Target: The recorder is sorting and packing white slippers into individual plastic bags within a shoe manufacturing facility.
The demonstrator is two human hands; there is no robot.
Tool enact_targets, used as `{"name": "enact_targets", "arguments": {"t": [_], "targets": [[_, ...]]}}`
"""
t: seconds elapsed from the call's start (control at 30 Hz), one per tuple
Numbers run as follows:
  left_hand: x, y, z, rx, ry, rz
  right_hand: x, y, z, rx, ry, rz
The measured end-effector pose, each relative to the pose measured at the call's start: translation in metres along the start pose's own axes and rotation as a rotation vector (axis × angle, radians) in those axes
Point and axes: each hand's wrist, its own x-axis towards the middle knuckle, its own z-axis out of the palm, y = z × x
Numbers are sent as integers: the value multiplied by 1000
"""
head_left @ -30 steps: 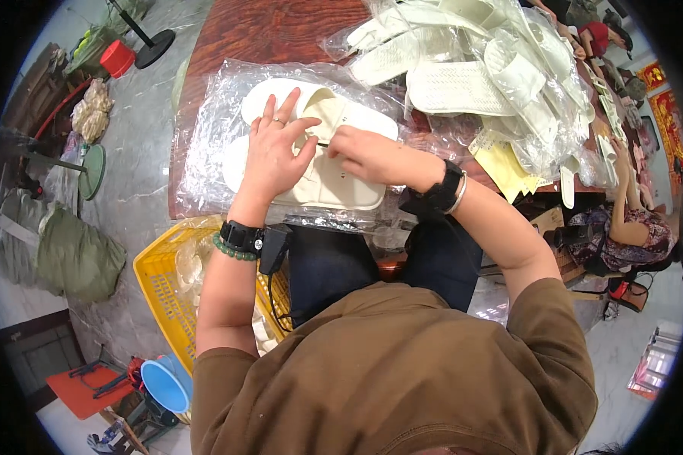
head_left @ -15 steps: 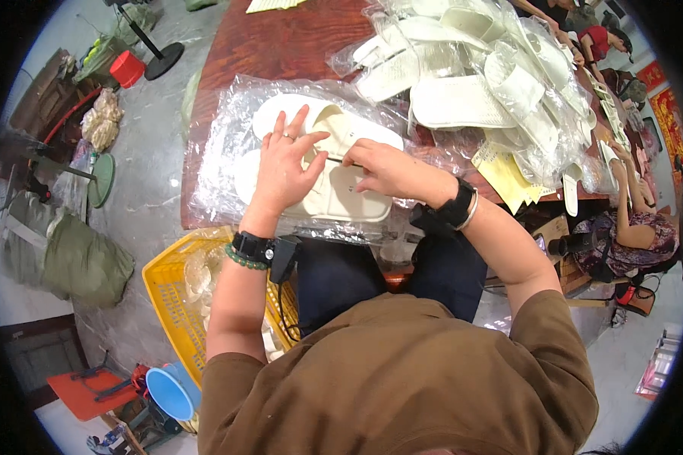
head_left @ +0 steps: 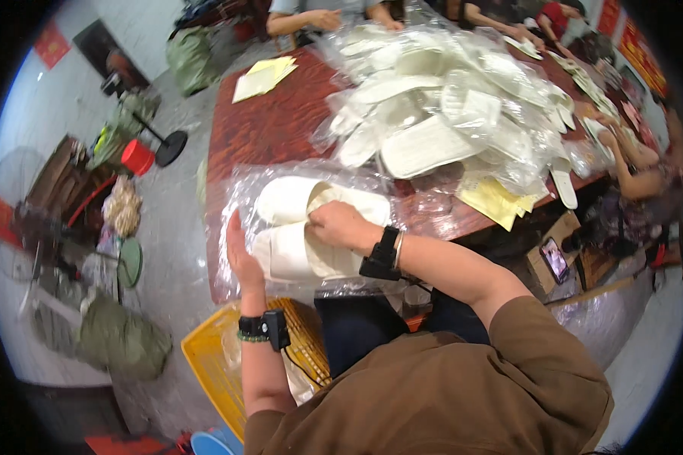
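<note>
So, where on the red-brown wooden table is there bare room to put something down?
The free patch of the red-brown wooden table lies between the yellow paper sheets and the clear plastic bag holding white slippers. Right of it, the heap of bagged white slippers crowds the surface. The right hand and left hand occupy the near edge.

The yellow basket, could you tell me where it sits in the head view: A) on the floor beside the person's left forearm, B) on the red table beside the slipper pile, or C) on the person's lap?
A: the yellow basket stands on the grey floor below the table edge, next to the left forearm, whose left hand rests beside the white slippers.
</note>
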Motion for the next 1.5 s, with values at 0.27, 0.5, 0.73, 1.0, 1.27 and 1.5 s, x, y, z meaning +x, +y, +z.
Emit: {"name": "enact_targets", "arguments": {"t": [0.27,0.5,0.73,1.0,1.27,1.5], "targets": [[-5,-52,-9,686,-251,-54,-79,5,-130,90,25,-115],[-9,-32,-10,970,-296,14,-136,62,-329,69,174,160],[-8,-30,-2,1036,-318,9,-129,215,-547,-336,443,441],[-8,-31,5,1061,-329,29,-138,299,-542,-155,670,586],[-9,-30,-2,1097,-298,47,-53,207,-421,-276,260,622],[-5,-31,5,1030,-283,75,-23,216,-402,-531,329,500]]}}
